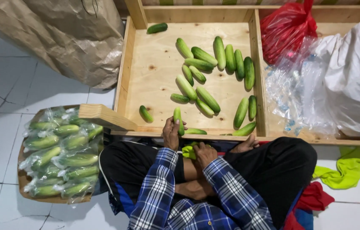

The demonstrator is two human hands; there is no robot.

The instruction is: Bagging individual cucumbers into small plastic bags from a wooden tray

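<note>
Wooden tray bears nineteen loose cucumbers; left hand grips another cucumber, right hand clutches a yellow cloth.

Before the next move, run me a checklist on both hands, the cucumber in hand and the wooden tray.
1. Left hand grips the green cucumber at the tray's near edge: ok.
2. Right hand rests on the small yellow-green cloth in the lap: ok.
3. Held cucumber's surface, clean or marked: cannot tell.
4. Loose green cucumbers lie within the shallow plywood tray: ok.
5. Clear plastic bags sit in the tray's right compartment: ok.
6. Bagged cucumbers piled on the round board beside the left knee, none fallen off: ok.
</note>
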